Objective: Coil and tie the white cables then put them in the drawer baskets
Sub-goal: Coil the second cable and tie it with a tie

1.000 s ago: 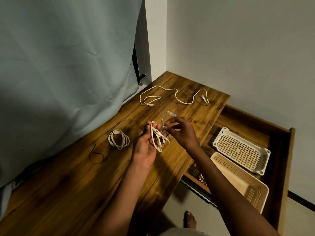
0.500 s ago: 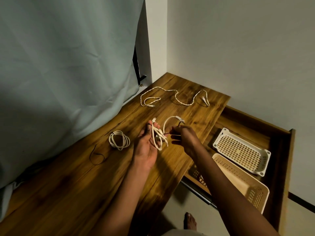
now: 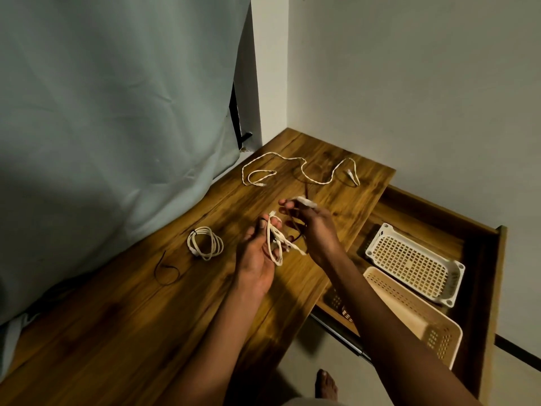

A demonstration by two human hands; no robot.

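My left hand [image 3: 256,253] holds a bundle of white cable loops [image 3: 276,244] above the wooden table [image 3: 117,317], the loops hanging across its fingers. My right hand [image 3: 310,227] is just to the right, pinching the free end of that cable with its white plug [image 3: 306,201] raised; a thin dark tie seems to run under its fingers. A coiled white cable [image 3: 205,243] lies on the table to the left. A loose white cable [image 3: 301,171] sprawls at the far end. A white basket [image 3: 380,235] and a beige basket [image 3: 439,320] sit in the open drawer [image 3: 497,259].
A thin black tie [image 3: 165,269] lies looped on the table left of the coiled cable. A pale curtain [image 3: 117,112] hangs along the table's left side, and a wall stands behind. My bare foot [image 3: 326,385] shows on the floor below.
My right hand has lifted the cable's plug end up and away from the bundle. My left hand kept hold of the loops and barely moved.
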